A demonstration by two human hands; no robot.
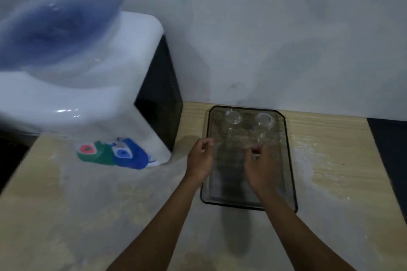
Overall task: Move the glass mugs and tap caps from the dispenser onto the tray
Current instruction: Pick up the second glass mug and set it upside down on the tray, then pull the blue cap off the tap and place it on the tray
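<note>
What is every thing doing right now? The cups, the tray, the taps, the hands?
Left glass mug: upright on tray, looks empty.
Right glass mug: upright on tray, looks empty.
Tray: flat on table.
Tap caps: on dispenser.
Left hand: open, empty.
Right hand: blurred, grip unclear.

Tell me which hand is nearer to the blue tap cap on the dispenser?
Left. The left hand is just right of the blue tap cap, at the tray's left edge; the right hand is farther right, over the tray.

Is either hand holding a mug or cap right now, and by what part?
Cannot tell. Both the left hand and right hand hover curled over the tray; blur hides any grip.
</note>
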